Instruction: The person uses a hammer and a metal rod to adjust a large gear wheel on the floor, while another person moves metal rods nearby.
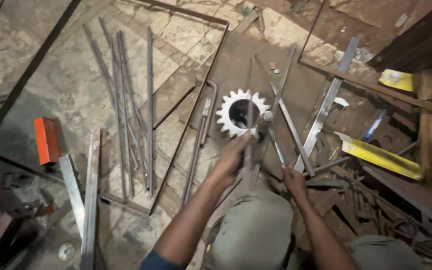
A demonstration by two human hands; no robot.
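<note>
Looking straight down at a workshop floor covered in scrap steel. The left hand has its grip closed around a thin metal rod that runs up and away from the person, its far end crossing the open middle of a white toothed gear. So the gear sits just beyond the left hand's fingertips, lying flat on the floor. The right hand is lower and to the right, gripping the near end of a flat steel strip that angles up past the gear's right side; can't tell how tight that grip is. A bundle of long rods lies well off to the left, an orange block further left, and yellow pieces off right.
</note>
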